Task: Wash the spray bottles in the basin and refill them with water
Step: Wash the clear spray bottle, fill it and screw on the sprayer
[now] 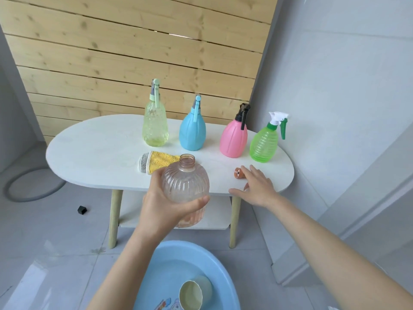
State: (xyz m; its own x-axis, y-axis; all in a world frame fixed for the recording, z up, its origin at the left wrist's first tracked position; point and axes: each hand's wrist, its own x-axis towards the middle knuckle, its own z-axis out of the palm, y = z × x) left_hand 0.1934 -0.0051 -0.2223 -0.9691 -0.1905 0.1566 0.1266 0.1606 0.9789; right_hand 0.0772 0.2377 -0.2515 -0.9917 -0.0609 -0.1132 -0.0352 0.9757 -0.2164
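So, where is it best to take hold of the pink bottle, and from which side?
Probably the pink bottle by its narrow shoulder below the black sprayer, coming from the near left: it stands upright, its lever hangs on the right, and the green bottle stands close there.

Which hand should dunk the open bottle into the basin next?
Left, probably. The left hand grips the uncapped clear bottle, with the blue basin just below it. The right hand lies open on the table by the orange cap.
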